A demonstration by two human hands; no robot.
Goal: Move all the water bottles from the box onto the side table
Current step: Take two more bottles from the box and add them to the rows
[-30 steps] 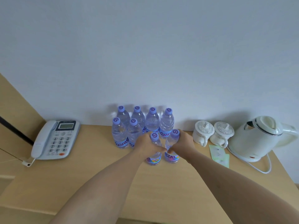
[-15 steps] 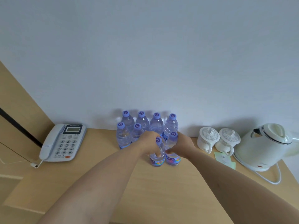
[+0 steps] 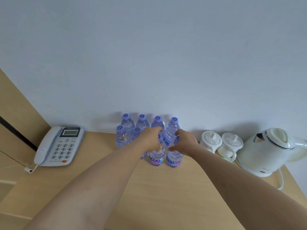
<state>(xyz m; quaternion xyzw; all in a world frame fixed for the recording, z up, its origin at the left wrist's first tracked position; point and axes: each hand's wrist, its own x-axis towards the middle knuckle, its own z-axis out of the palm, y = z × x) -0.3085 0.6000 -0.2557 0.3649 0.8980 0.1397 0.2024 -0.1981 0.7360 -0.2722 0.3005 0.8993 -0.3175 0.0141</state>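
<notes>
- Eight water bottles stand upright on the side table (image 3: 166, 188), grouped against the wall (image 3: 149, 55); the box is out of view.
- The left hand (image 3: 152, 140) wraps the upper part of the front left bottle (image 3: 156, 156); its cap is hidden by the fingers.
- The right hand (image 3: 185, 144) curls round the front right bottle (image 3: 174, 159), thumb on the near side; the cap is mostly covered too.
- Behind stand four bottles in the back row (image 3: 172, 130) and two more at the left (image 3: 121, 138), partly hidden by the left hand.
- Bare tabletop lies in front of the bottles; a telephone (image 3: 59, 146) sits left, two lidded cups (image 3: 221, 143) and a kettle (image 3: 269, 151) right, the kettle cut off by the frame edge.
- Compared with half a second ago, both hands sit higher on their bottles and the fingers look looser.
</notes>
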